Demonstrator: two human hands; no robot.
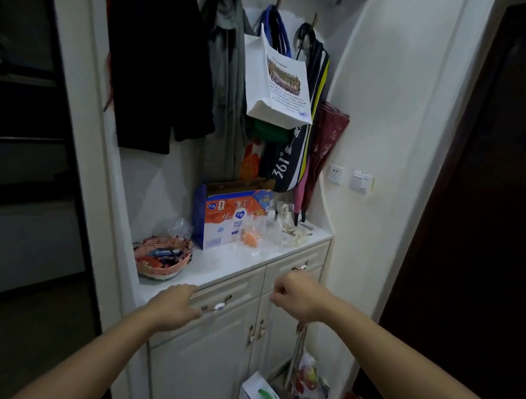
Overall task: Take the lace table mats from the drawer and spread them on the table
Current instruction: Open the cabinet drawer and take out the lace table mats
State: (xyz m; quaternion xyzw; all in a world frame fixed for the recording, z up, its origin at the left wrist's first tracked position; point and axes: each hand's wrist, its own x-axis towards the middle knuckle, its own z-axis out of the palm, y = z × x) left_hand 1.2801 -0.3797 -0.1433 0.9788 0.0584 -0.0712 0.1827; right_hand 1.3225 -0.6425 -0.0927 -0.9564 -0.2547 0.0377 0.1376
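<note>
A white cabinet stands in front of me with two closed drawers side by side under its top. The left drawer (pixel 240 291) has a metal handle (pixel 217 306), and my left hand (pixel 174 308) reaches to it, fingertips at the handle's left end, fingers apart. The right drawer (pixel 316 256) carries its own handle (pixel 299 267). My right hand (pixel 297 294) hovers just below that handle, curled into a loose fist with nothing in it. No lace mats are in view.
On the cabinet top (pixel 223 265) sit a pink woven basket (pixel 163 257), a blue and orange carton (pixel 230 217) and clear plastic bags. Coats, tote bags and umbrellas hang above. Cupboard doors (pixel 205 355) lie below the drawers. A box and bag rest on the floor at the right.
</note>
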